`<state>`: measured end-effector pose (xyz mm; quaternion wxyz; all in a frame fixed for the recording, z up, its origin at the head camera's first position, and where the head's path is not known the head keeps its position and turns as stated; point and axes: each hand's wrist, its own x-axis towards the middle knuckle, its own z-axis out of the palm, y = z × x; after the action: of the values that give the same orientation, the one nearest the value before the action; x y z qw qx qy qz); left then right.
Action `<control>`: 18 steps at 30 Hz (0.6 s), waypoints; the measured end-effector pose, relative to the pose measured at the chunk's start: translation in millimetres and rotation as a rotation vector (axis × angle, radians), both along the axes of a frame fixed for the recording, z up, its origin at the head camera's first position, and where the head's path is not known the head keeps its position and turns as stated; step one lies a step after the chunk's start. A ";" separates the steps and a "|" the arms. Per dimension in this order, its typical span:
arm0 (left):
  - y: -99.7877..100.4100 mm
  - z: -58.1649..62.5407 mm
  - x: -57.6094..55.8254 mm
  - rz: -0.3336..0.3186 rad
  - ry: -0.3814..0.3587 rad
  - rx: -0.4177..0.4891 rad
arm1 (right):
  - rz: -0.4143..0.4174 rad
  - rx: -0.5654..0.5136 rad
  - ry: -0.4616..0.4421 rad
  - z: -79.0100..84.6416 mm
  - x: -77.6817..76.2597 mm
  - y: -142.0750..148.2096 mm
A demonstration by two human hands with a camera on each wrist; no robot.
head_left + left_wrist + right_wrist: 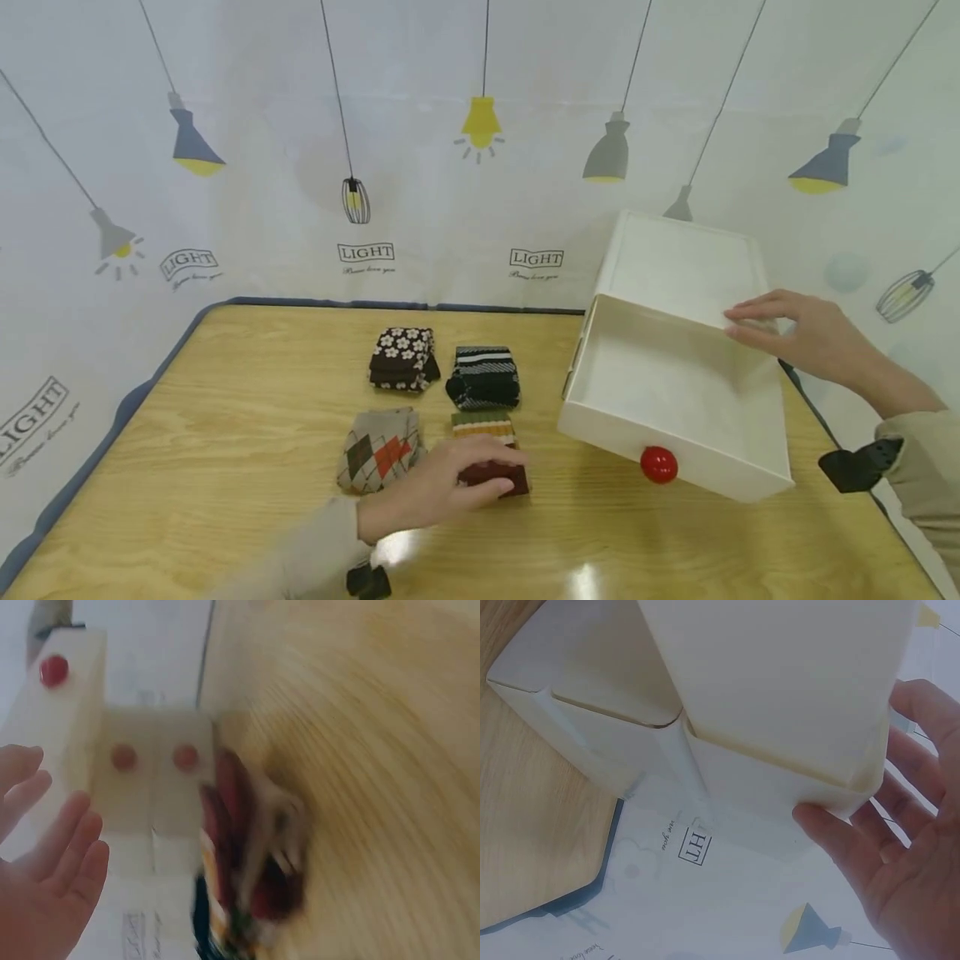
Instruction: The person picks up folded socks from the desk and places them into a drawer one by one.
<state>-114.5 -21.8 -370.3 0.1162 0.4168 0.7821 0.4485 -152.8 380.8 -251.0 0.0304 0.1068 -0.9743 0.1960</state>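
Argyle socks (381, 454) left on tabletop (247, 400). Left hand (442, 483), fingers relaxed, nothing gripped, is over maroon striped socks (483, 427); long axis points away from the person. Left hand's nearer. White drawer (667, 379) pulled out, no contents visible. Right hand (813, 337) grips drawer unit's (682, 262) edge.
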 end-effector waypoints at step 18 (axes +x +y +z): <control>-123.4 -44.1 -85.5 0.311 -0.119 -0.211 | 0.028 -0.016 0.022 -2.0 2.4 2.9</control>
<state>-200.0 -145.2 -414.3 0.1344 0.2494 0.8715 0.4003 -150.4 383.6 -252.9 0.0394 0.1221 -0.9707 0.2031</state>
